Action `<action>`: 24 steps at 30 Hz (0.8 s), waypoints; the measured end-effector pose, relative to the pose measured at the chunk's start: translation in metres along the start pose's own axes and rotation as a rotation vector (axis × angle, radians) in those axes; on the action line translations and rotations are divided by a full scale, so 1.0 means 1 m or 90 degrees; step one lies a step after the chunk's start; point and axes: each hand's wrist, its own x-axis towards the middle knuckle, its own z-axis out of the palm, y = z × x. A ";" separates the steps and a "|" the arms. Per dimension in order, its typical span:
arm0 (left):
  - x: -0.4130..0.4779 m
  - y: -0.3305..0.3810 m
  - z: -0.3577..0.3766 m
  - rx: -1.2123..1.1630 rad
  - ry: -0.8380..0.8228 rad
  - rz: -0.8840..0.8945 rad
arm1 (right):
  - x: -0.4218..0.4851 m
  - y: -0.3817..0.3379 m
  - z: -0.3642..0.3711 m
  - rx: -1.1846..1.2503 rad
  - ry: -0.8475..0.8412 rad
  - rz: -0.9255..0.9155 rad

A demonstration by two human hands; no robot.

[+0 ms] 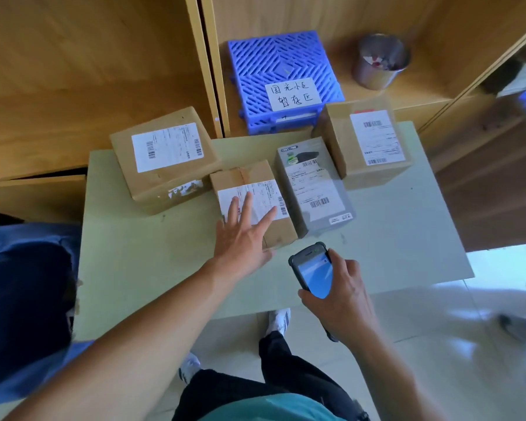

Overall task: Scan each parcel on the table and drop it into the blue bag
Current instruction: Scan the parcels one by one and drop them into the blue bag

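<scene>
— How far along is the scanning?

— Early, I'd judge: four parcels sit on the desk (407, 238), and the blue bag (28, 314) lies at its left edge.

— And the hands?

— The left hand (240, 238) lies spread flat on the small brown parcel (252, 202), gripping nothing; the right hand (343, 296) is closed around the scanner (313, 275) — screen lit, near that parcel.

A parcel depot: labelled cartons (164, 159) on a table (134, 268), wooden shelving (73, 71), handheld scanner (313, 275).
</scene>
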 end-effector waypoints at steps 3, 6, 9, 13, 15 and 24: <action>0.002 -0.001 0.016 0.031 -0.065 0.013 | 0.016 0.011 -0.008 -0.005 -0.018 -0.017; -0.010 -0.016 0.018 0.034 -0.058 0.010 | 0.030 0.014 -0.013 -0.004 -0.035 -0.025; -0.027 -0.027 0.013 -0.016 0.007 -0.028 | 0.043 0.006 -0.012 0.002 -0.058 -0.039; -0.040 -0.030 0.011 -0.078 0.110 -0.225 | 0.054 -0.019 -0.001 0.008 -0.080 -0.093; -0.042 -0.022 0.016 -0.122 0.046 -0.359 | 0.054 -0.029 0.003 0.003 -0.090 -0.113; -0.034 0.008 0.031 -0.249 -0.016 -0.480 | 0.054 -0.042 0.013 -0.047 -0.107 -0.171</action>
